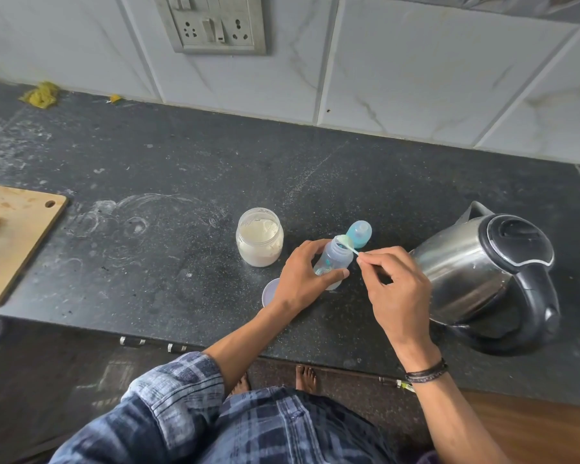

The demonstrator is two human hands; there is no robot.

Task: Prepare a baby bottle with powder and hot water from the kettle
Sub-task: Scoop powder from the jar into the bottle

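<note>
bottle: clear plastic baby bottle (336,257), mouth open, standing on the dark counter (188,169) and tipped slightly; between powder jar (259,236) and kettle (482,272)
left hand: left hand (300,276) wrapped round the bottle's lower body, thumb across the front, fingers behind; firm hold, bottle sits in the curl of the hand
right hand: right hand (395,283) pinches the tail of the scoop handle between thumb and fingertips, narrow pinch, other fingers loosely curled
scoop: small pale plastic scoop (346,243), bowl right over the bottle mouth, handle running back to the pinch; can't tell if powder is in the bowl
bottle handling: probably light, nearly empty, smooth-walled, tips easily; hold low on the body as now, keep the mouth free
scoop handling: very light, thin, likely a bit flexy; end-of-handle pinch gives reach but little control, spill risk at the narrow mouth
jar: open, powder inside, just left of the bottle, not touching it; jar lid (270,291) partly hidden behind the left wrist
teat cap: blue teat cap (359,233) just behind the bottle on the counter
kettle: steel, lid closed, near the right hand, untouched; likely heavy and hot, take by the black handle
other: cutting board (14,236) far left, well apart
</note>
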